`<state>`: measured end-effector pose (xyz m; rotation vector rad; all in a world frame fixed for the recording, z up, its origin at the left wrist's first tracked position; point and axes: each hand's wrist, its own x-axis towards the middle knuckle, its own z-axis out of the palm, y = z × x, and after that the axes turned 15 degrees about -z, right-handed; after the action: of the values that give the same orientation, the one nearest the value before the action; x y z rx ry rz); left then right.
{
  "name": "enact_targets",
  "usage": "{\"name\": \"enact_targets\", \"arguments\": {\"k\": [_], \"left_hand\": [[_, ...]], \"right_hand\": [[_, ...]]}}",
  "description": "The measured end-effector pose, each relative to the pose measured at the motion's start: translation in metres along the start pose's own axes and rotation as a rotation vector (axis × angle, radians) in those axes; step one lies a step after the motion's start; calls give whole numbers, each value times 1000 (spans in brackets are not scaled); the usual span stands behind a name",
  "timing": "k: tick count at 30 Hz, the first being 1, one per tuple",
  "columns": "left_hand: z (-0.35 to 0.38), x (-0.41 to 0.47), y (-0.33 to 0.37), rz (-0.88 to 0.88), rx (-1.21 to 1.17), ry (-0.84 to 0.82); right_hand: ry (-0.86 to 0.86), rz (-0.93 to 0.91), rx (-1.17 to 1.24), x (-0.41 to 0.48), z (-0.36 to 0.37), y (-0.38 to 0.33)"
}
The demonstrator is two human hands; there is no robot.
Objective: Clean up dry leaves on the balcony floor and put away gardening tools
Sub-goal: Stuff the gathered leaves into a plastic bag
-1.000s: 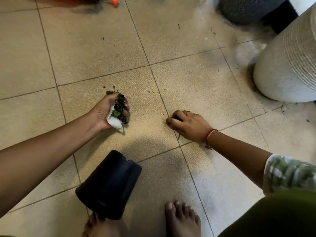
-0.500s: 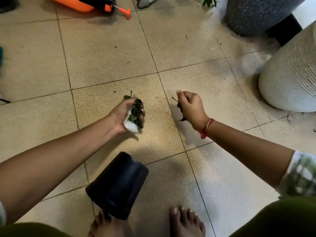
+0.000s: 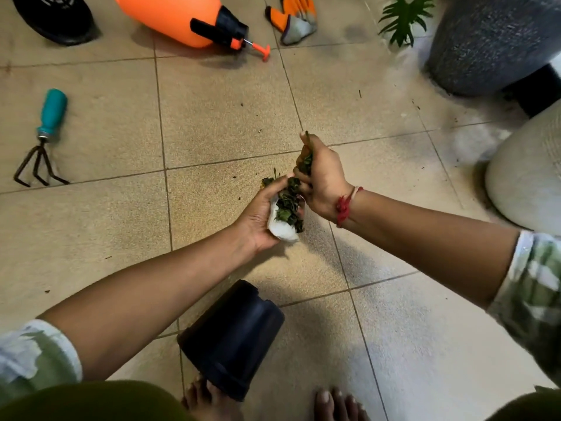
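Green-and-white patterned sleeves (image 3: 534, 287) — red thread bracelet (image 3: 344, 206), bare feet (image 3: 337, 405).

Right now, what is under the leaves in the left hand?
A white sheet, cupped by the left hand, lies under the leaves. Its upper part is hidden by them.

The sprayer (image 3: 170, 18) lies between rake (image 3: 45, 138) on left and gloves (image 3: 296, 19) on right.
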<state>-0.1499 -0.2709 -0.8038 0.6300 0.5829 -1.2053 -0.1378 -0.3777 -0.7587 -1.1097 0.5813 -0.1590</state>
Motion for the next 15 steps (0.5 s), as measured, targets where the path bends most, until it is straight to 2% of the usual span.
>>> {"name": "enact_targets", "arguments": {"k": [3, 6, 10, 15], "left_hand": [[4, 2, 0, 54, -29, -45], [11, 4, 3, 68, 0, -48], [22, 5, 8, 74, 38, -70], [25, 3, 14, 93, 5, -205]], "right_hand": [[116, -67, -48, -1, 8, 3], [147, -208, -147, 2, 12, 2], [63, -458, -373, 7, 7, 12], [-116, -715, -616, 1, -1, 29]]}}
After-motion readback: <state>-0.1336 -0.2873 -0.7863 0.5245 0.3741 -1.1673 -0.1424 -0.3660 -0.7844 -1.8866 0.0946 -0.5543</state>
